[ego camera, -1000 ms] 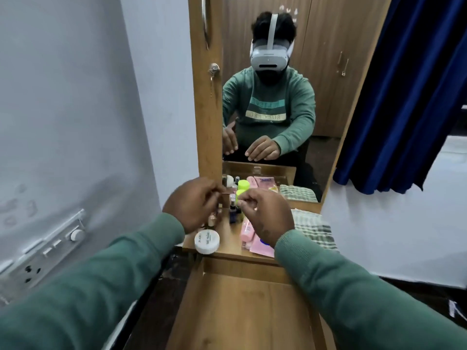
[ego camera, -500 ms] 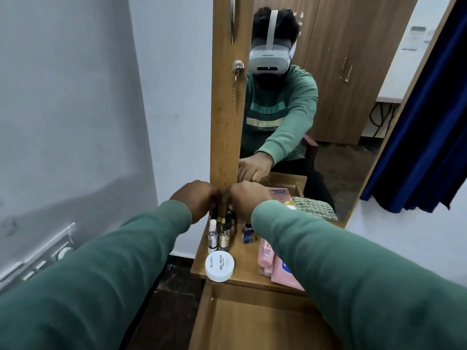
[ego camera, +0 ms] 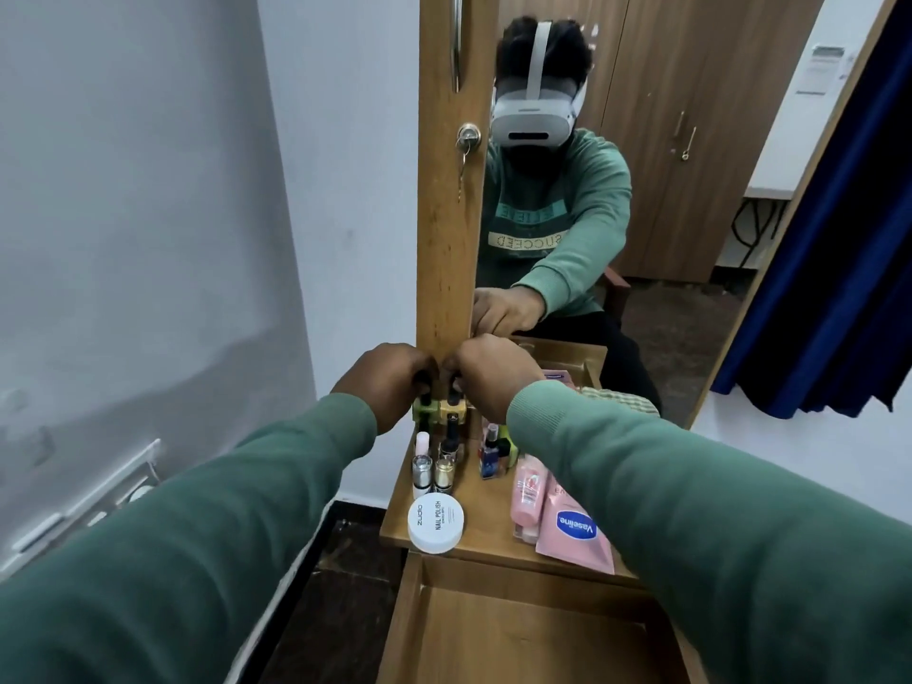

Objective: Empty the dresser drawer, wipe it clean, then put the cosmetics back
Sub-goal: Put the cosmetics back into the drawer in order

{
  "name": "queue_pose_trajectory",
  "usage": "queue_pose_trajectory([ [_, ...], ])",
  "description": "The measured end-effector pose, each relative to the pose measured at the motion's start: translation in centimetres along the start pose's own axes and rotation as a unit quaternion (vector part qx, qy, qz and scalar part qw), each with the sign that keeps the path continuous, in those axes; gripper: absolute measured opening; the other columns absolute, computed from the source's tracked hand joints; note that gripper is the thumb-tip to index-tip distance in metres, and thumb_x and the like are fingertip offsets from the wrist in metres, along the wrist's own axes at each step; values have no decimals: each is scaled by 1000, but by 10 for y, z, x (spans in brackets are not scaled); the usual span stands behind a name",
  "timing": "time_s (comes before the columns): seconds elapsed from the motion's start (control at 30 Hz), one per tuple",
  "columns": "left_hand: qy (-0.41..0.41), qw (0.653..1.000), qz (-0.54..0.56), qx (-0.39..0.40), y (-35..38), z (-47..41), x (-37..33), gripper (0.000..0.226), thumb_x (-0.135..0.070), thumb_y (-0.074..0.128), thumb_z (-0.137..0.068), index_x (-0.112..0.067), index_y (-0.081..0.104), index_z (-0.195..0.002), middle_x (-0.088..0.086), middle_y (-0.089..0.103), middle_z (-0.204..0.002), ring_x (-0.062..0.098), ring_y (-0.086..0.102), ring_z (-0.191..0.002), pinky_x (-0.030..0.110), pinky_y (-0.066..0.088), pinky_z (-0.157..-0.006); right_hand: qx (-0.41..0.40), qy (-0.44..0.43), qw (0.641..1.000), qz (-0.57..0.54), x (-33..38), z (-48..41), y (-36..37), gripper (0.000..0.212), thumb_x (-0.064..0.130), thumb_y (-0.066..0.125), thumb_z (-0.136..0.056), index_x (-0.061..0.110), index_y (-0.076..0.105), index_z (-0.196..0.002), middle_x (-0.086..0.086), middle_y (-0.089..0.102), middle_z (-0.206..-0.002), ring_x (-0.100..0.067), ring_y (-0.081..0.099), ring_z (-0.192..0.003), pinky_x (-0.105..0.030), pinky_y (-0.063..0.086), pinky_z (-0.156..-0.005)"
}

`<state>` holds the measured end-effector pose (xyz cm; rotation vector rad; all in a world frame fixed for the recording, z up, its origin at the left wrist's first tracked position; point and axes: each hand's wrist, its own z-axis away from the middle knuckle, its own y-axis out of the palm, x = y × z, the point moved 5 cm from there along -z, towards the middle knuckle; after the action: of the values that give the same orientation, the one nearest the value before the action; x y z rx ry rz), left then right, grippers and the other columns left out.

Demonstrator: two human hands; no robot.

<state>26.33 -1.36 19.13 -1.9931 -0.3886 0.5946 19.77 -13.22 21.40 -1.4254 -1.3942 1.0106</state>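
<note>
Your left hand (ego camera: 390, 382) curls round the black cap of a squat, square green polish bottle (ego camera: 422, 411), and your right hand (ego camera: 493, 372) pinches the cap of its pale yellow twin (ego camera: 454, 412). The two bottles touch side by side at centre frame, at the back of the smooth wooden dresser shelf (ego camera: 488, 515). Below them sit a round white plastic jar (ego camera: 436, 523) and a flat, glossy pink Vaseline pouch (ego camera: 575, 533). The bare wooden drawer (ego camera: 518, 634) lies open at bottom centre.
</note>
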Motion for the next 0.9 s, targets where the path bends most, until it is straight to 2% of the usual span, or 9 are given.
queue_pose_trajectory([
  [0.13,21,1000,-5,-20,-43,-1,-19,21,-6,65,-95,-22,77,-101,-2,73,-93,18,65,-80,39,59,-79,-53,-20,998,-28,-1,6,-43,20,9,75,-81,27,78,-91,4,74,-85,-21,68,-81,-38,60,-76],
  [0.3,55,997,-11,-56,-93,14,-58,15,-10,68,-96,-18,77,-105,-1,74,-97,18,64,-82,41,58,-80,-100,-28,992,-64,6,41,-99,14,15,70,-89,22,81,-95,6,77,-93,-13,67,-81,-31,56,-79],
  [0.4,63,996,-3,-57,-100,40,-79,15,-12,69,-95,-20,77,-106,-3,74,-98,16,65,-84,38,58,-79,-102,-19,989,-103,10,76,-106,16,16,69,-91,23,80,-100,9,77,-98,-8,67,-84,-27,54,-79],
  [0.47,56,997,15,-44,-95,64,-89,16,-12,71,-94,-21,77,-106,-6,74,-97,12,65,-83,33,58,-79,-93,-9,988,-125,12,103,-97,20,17,68,-90,25,80,-103,10,77,-99,-8,69,-87,-29,57,-81],
  [0.6,42,998,53,3,-57,113,-102,16,-9,75,-90,-22,78,-100,-6,75,-96,12,66,-83,29,54,-76,-68,-2,984,-165,20,162,-55,18,13,66,-83,26,78,-83,10,75,-86,-6,62,-73,-29,52,-75],
  [0.67,29,997,64,24,-29,136,-103,15,-8,75,-89,-19,78,-99,-2,75,-97,16,67,-86,32,52,-77,-45,3,983,-180,24,191,-23,15,13,66,-88,22,78,-88,4,74,-92,-10,63,-77,-28,51,-71],
  [0.77,24,996,66,60,11,159,-102,17,-7,73,-89,-19,78,-100,1,75,-98,20,67,-90,35,52,-80,-25,10,983,-180,29,220,24,16,18,64,-93,19,78,-101,1,72,-99,-18,64,-89,-37,54,-78],
  [0.83,34,996,58,65,35,172,-102,22,-4,69,-87,-21,78,-97,2,75,-94,23,67,-87,36,52,-74,-29,5,985,-172,33,228,50,21,18,65,-93,20,77,-110,1,72,-102,-19,65,-94,-35,54,-81],
  [0.9,47,997,26,55,55,182,-100,26,-4,65,-86,-22,77,-101,1,76,-95,26,68,-89,38,55,-74,-32,0,986,-166,38,232,69,20,18,64,-94,20,76,-110,0,73,-103,-20,66,-94,-32,53,-80],
])
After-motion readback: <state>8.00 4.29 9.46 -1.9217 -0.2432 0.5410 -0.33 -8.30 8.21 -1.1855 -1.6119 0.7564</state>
